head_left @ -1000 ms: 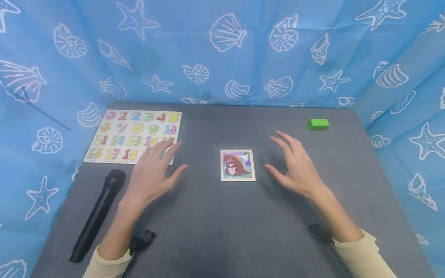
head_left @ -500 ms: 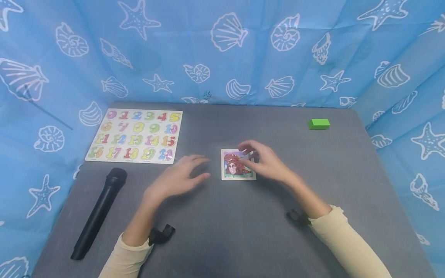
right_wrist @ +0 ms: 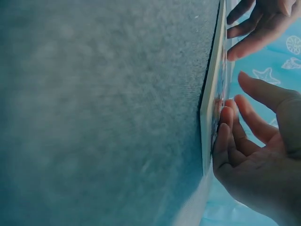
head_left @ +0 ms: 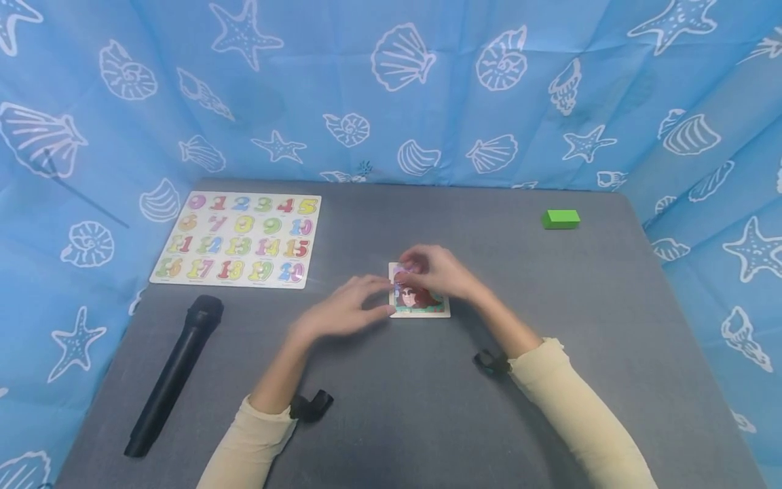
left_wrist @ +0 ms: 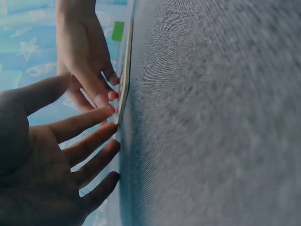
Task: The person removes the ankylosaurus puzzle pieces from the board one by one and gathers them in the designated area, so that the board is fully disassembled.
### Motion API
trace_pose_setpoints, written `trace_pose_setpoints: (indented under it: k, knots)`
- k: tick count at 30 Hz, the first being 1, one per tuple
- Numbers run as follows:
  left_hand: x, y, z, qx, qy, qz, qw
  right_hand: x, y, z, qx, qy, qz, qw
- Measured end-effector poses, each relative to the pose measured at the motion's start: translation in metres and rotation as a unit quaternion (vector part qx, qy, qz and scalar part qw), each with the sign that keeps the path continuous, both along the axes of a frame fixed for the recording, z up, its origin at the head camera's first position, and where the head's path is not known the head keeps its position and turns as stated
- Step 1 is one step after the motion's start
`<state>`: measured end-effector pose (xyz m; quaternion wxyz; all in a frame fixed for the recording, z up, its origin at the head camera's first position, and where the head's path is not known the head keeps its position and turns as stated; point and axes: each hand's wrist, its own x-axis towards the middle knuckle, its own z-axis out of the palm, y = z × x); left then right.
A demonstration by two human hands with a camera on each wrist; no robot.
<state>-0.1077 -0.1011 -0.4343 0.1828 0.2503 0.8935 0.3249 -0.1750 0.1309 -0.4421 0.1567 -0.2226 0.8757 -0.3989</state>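
A small square picture board (head_left: 421, 307) with a pale border lies flat in the middle of the table. My right hand (head_left: 444, 273) is over its upper part and hides some of the picture. In the right wrist view that hand's fingers (right_wrist: 221, 134) are bent, tips at the board's face, with the thumb standing apart. From the left, my left hand (head_left: 343, 314) reaches the board's left edge. Its fingers are spread and fairly straight in the left wrist view, fingertips (left_wrist: 111, 128) right by the board's edge.
A number puzzle board (head_left: 235, 239) lies at the back left of the grey table (head_left: 391, 414). A black microphone (head_left: 174, 377) lies on the left side. At the back right sits a green block (head_left: 561, 219). A blue shell-print curtain (head_left: 415, 102) surrounds the table.
Both hands have moved inward from either side to the picture board. The right hand has come over its top part, the left to its left edge. The board has stayed in place.
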Motion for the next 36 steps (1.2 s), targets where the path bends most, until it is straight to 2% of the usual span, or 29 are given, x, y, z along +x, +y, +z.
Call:
trace_pose_setpoints:
  k: [3,7,13,20,22,28,36]
  knots:
    - [-0.003,0.002,-0.003,0.004,0.001,0.011,0.9999,-0.004,-0.003,-0.002,0.025,-0.006,0.001,1.000]
    - [-0.010,0.005,-0.008,0.043,-0.006,0.032,0.9986,-0.009,-0.003,-0.005,0.043,0.002,0.003,0.999]
    - [-0.019,0.013,-0.013,0.088,-0.043,0.095,0.9906,-0.010,-0.003,-0.005,0.047,0.015,0.010,0.999]
    - [-0.024,0.020,-0.018,0.098,-0.045,0.147,0.9833,-0.011,-0.004,-0.003,0.065,0.029,0.012,0.997]
    - [-0.024,0.021,-0.019,0.114,-0.064,0.162,0.9781,-0.012,-0.003,-0.003,0.074,0.040,0.008,0.996]
    - [-0.023,0.024,-0.021,0.169,-0.138,0.202,0.9549,-0.012,-0.004,-0.003,0.091,0.056,0.000,0.994]
    - [-0.024,0.027,-0.022,0.188,-0.155,0.205,0.9478,-0.012,-0.006,0.001,0.107,0.062,0.002,0.992]
